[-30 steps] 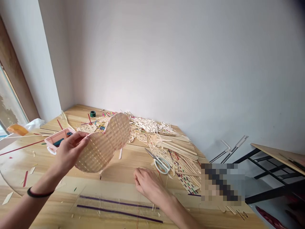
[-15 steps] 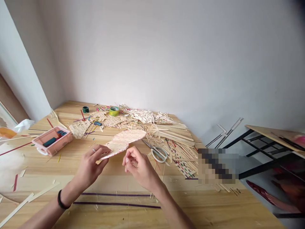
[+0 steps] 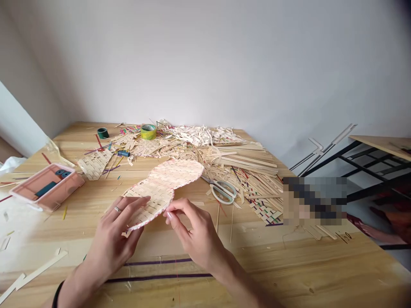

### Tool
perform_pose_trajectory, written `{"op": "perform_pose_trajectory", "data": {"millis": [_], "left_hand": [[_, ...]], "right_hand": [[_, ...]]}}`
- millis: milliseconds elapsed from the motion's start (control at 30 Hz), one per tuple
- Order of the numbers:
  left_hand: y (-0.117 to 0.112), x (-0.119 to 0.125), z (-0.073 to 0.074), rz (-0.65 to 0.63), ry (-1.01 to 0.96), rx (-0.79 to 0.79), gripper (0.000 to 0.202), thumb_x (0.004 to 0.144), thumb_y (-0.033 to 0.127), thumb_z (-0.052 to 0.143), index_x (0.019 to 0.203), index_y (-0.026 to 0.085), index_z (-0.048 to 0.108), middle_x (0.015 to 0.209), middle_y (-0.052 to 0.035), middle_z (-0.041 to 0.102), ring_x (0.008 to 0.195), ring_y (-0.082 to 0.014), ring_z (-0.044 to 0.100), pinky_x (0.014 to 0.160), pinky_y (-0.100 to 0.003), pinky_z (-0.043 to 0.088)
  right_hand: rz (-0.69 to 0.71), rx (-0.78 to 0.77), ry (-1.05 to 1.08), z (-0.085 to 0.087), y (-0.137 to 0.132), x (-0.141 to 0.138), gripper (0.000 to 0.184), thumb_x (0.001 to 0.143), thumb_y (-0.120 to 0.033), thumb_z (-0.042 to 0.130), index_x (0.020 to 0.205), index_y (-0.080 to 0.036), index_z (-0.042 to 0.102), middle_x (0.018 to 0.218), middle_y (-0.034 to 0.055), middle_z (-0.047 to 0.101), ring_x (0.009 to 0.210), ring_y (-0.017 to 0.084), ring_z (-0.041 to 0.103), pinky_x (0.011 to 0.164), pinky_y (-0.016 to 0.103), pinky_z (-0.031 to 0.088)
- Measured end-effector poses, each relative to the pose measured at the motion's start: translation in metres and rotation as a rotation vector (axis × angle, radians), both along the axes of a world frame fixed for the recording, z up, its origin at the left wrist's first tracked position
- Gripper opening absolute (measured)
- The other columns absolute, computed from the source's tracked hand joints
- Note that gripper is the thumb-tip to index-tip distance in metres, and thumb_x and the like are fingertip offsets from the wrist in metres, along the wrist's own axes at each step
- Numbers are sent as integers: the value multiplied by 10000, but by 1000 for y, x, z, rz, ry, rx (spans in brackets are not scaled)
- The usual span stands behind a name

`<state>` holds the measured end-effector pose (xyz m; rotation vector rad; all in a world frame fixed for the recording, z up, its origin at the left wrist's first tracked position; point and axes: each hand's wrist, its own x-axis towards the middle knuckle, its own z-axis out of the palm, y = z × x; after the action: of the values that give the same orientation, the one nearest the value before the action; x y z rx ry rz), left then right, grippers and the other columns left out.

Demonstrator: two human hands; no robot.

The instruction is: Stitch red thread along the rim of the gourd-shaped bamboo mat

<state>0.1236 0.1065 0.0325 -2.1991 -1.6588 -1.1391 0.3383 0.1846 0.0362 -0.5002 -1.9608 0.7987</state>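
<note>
Woven panel (image 3: 175, 172), gourd-shaped with a pink-and-white bound rim, is held above the worktop (image 3: 305, 273), its near lobe gripped by the left hand (image 3: 112, 237), fingers on top and thumb beneath. The right hand (image 3: 199, 235) has thumb and forefinger closed together at the near lobe's right edge; what they pinch, if anything, is too small to tell. Beyond the right fingers lie scissors (image 3: 224, 192); left of the left fingers stands a pink box (image 3: 66, 192); purple strips (image 3: 160, 278) lie nearer than the fingers.
</note>
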Motion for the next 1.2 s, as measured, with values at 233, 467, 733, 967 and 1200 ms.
{"op": "perform_pose_trajectory", "data": {"millis": [233,467,733,967,1200], "left_hand": [[-5,5,-3,-57,129,-89,453,1025,229,584,1476,279,588,1234,-101,685,1070,-237,720,887,-329,603],[-13,4,3,-33,78,-31,423,1033,188,604,1450,257,602,1193,-84,714,973,-207,718,816,-303,603],[-15,3,14,49,47,63,310,1039,82,575,1277,236,703,1078,-53,717,871,-154,709,765,-254,534],[-14,2,14,24,12,64,308,1022,47,579,1239,221,713,1062,-60,716,889,-166,711,787,-265,537],[-14,-1,12,40,4,92,317,1024,67,566,1236,239,725,1041,-55,719,845,-171,700,758,-273,538]], "right_hand": [[-13,57,10,-1,-1,0,107,1062,-115,569,1098,-207,611,920,26,748,812,140,727,767,222,561],[-10,144,48,3,-4,-1,90,1084,-141,576,1125,-213,613,961,41,761,847,153,731,804,245,577],[-63,137,25,8,-4,3,116,1051,-113,549,1095,-208,599,898,35,730,799,154,704,759,265,561],[-40,161,54,5,-3,1,100,1072,-117,577,1098,-198,628,949,48,757,837,144,721,798,248,570],[-57,120,51,4,-2,1,101,1071,-128,576,1108,-199,637,967,45,765,835,143,735,790,237,580]]}}
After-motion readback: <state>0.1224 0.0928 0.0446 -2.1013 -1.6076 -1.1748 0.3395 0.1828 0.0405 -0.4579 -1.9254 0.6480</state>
